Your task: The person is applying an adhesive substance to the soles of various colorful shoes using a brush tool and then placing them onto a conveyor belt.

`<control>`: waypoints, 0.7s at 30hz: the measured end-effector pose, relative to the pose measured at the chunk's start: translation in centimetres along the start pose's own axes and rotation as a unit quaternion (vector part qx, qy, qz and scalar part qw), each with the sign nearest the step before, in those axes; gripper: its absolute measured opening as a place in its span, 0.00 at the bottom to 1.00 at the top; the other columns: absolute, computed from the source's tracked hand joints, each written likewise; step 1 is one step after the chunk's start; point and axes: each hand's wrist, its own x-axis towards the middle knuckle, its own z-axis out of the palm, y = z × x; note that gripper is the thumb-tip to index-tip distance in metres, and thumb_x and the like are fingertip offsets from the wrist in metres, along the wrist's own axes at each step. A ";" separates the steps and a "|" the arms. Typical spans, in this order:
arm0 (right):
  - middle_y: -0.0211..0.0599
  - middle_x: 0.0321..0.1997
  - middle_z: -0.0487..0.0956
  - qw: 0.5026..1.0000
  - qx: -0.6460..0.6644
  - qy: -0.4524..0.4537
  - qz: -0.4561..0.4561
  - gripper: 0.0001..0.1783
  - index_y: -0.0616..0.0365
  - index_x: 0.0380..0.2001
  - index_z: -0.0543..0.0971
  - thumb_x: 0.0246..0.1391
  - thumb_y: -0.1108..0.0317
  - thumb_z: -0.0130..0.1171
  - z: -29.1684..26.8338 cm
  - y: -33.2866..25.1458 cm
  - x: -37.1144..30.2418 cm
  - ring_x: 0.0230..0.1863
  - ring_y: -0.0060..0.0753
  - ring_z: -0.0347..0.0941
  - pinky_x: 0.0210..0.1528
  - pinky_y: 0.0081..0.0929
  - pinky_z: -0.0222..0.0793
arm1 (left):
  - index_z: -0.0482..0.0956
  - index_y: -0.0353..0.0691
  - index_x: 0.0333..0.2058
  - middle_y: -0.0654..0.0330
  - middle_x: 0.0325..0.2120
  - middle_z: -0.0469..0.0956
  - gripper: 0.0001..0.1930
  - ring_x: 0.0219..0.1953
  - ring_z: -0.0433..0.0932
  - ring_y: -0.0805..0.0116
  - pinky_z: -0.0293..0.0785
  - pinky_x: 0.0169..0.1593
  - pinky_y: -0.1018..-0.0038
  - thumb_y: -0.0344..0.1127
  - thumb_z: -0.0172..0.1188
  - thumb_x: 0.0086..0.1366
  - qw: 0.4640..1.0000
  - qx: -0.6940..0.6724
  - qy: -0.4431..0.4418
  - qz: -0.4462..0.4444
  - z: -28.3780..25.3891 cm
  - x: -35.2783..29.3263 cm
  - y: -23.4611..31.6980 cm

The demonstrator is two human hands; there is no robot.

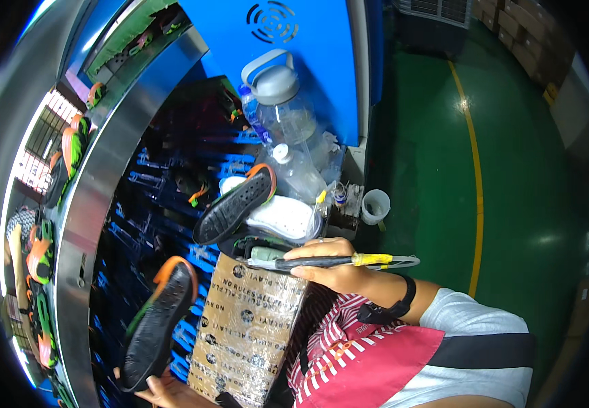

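Observation:
My left hand [157, 393] grips the toe end of a black shoe sole [158, 319] with an orange heel and a green side edge. The sole is held tilted, its dark ridged face toward me. In my right hand [338, 272] is a slim brush-like tool [318, 261] with a black handle, yellow tape and thin clear tubing at its rear. Its pale tip points left, over the far end of a tape-wrapped cardboard box [240, 333]. Another black sole with an orange heel [236, 207] leans beside a white sole-shaped piece [282, 217], just beyond my right hand.
Clear plastic bottles [291, 122] stand by a blue cabinet [308, 68]. A metal-edged conveyor [97, 183] carrying several soles curves along the left, with a person's arm [19, 265] beyond it. A white bucket [376, 207] sits on the green floor [430, 204].

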 end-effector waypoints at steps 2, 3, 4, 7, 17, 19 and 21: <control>0.43 0.31 0.80 0.999 -0.022 0.021 0.014 0.12 0.65 0.37 0.79 0.48 0.71 0.61 -1.5 -0.5 0.3 0.31 0.29 0.77 0.34 0.21 0.71 | 0.51 0.35 0.60 0.40 0.57 0.58 0.36 0.58 0.61 0.45 0.57 0.60 0.53 0.36 0.56 0.55 0.993 -0.031 -0.062 0.091 3.0 1.4 2.2; 0.43 0.31 0.80 0.999 -0.016 0.037 0.005 0.12 0.65 0.37 0.79 0.48 0.71 0.61 -2.1 -0.6 0.7 0.31 0.29 0.77 0.34 0.22 0.71 | 0.53 0.35 0.60 0.41 0.55 0.61 0.33 0.54 0.64 0.49 0.62 0.53 0.59 0.35 0.55 0.57 0.992 -0.060 -0.044 0.103 5.0 2.8 2.2; 0.42 0.32 0.80 0.999 -0.028 0.045 -0.006 0.12 0.65 0.36 0.79 0.48 0.71 0.61 -2.7 -0.6 1.0 0.32 0.29 0.77 0.36 0.22 0.71 | 0.55 0.36 0.59 0.43 0.53 0.64 0.31 0.51 0.68 0.53 0.67 0.47 0.64 0.33 0.54 0.58 0.989 -0.089 -0.027 0.114 6.8 4.4 2.3; 0.41 0.33 0.80 0.997 -0.013 0.056 0.042 0.12 0.64 0.37 0.79 0.48 0.71 0.61 -4.7 -0.7 1.5 0.33 0.29 0.77 0.38 0.23 0.71 | 0.61 0.34 0.56 0.44 0.48 0.69 0.23 0.45 0.75 0.58 0.77 0.38 0.71 0.30 0.52 0.62 0.984 -0.084 -0.022 0.153 13.3 10.8 2.3; 0.42 0.35 0.81 0.993 -0.018 0.088 0.082 0.12 0.65 0.37 0.79 0.48 0.70 0.61 -6.9 0.0 1.9 0.35 0.29 0.77 0.41 0.24 0.71 | 0.66 0.40 0.56 0.46 0.54 0.66 0.33 0.56 0.65 0.56 0.61 0.56 0.68 0.57 0.53 0.59 0.869 0.395 -0.298 0.030 38.1 25.8 -6.0; 0.42 0.35 0.81 0.991 0.009 0.084 0.103 0.13 0.66 0.37 0.79 0.48 0.71 0.60 -7.3 0.0 1.8 0.35 0.28 0.77 0.41 0.23 0.71 | 0.66 0.41 0.56 0.43 0.51 0.69 0.35 0.54 0.67 0.47 0.62 0.56 0.63 0.58 0.56 0.55 0.818 0.467 -0.295 0.164 37.0 26.9 -6.2; 0.42 0.35 0.81 0.990 0.024 0.082 0.110 0.13 0.66 0.37 0.78 0.48 0.71 0.60 -7.6 0.1 1.9 0.36 0.27 0.77 0.41 0.23 0.71 | 0.72 0.40 0.48 0.42 0.42 0.72 0.29 0.47 0.70 0.43 0.67 0.51 0.61 0.51 0.61 0.52 0.756 0.537 -0.131 0.349 34.8 27.6 -6.0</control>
